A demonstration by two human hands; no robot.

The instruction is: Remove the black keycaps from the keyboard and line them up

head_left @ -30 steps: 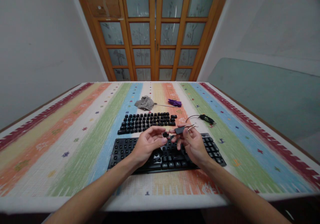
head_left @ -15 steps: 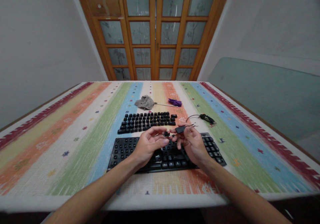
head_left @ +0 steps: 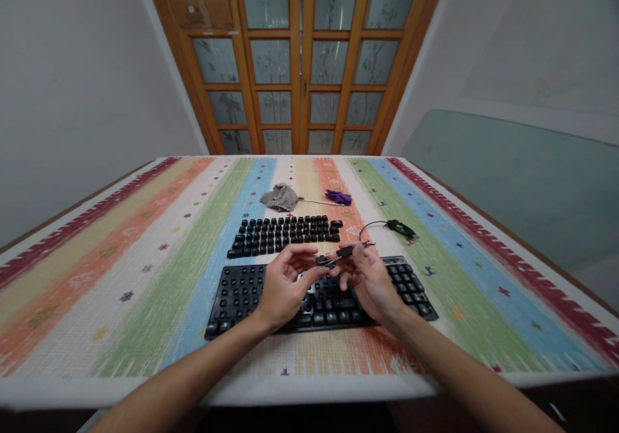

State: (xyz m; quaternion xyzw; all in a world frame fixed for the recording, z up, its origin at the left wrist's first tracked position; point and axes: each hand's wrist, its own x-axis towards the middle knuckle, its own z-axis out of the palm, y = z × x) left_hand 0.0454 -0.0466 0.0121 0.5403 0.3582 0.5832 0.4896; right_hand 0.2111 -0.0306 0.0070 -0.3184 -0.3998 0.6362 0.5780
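Over the keyboard [head_left: 285, 322], my right hand [head_left: 374, 285] pinches a keycap puller [head_left: 345, 251] with a black grip and thin wire ends. The wires on its left side reach to a black keycap [head_left: 321, 261] between the thumb and fingers of my left hand [head_left: 285, 285]. Whether the wires still hook that keycap I cannot tell. Switches without caps show across the keyboard's left part, while keycaps remain on its front row and right side. Behind it, several loose black keycaps [head_left: 283, 234] stand in rows on the cloth.
A grey cloth [head_left: 280, 197] lies farther back, beside a thin rod and a purple cloth-like piece [head_left: 338, 197]. The keyboard's bundled cable [head_left: 400, 229] rests at the right rear. A striped tablecloth [head_left: 159, 278] covers the table.
The keycap puller has shifted slightly left and its right end has tipped. My left fingers have moved a little around the keycap. The keyboard's left end has slid slightly nearer.
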